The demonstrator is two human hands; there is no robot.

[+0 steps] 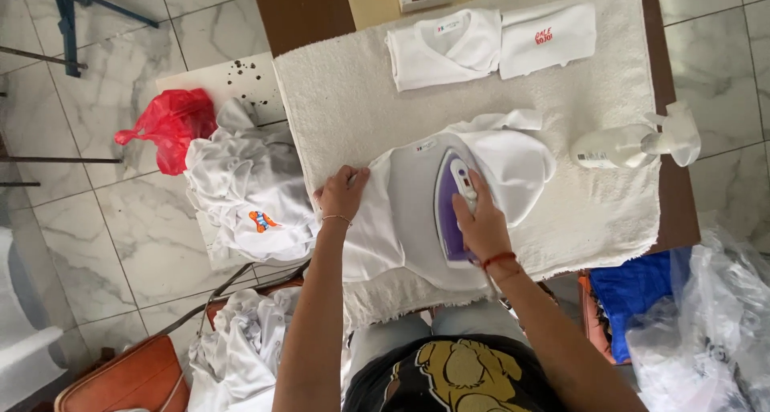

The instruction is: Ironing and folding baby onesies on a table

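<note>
Ironing a small white garment (pixel 393 219) spread on the cream towel (pixel 337 99) that pads the table, I have my right hand (pixel 481 219) wrapped around the handle of the purple and white steam iron (pixel 451 207), fingers closed firmly on it, and my left hand (pixel 343 191) lying flat, fingers together, pinning the garment's left edge against the towel. The iron sits on the middle of the garment, its tip pointing away from me, so the cloth lies directly under my right grip and stretches left until it meets my left palm; the far right part of the garment, near the collar, is bunched and folded over beyond the iron. Judging by what lies around me, I am only partway through: two folded white pieces (pixel 489 43) rest side by side at the far edge of the towel, looking finished, while a heap of crumpled white clothes (pixel 249 187) sits just left of the table and another pile (pixel 241 348) lies lower down by my left elbow, all apparently waiting. The piece under the iron looks smooth in the centre but is creased toward its right side. A white spray bottle (pixel 634 143) lies on its side on the towel to my right, well apart from either hand.
</note>
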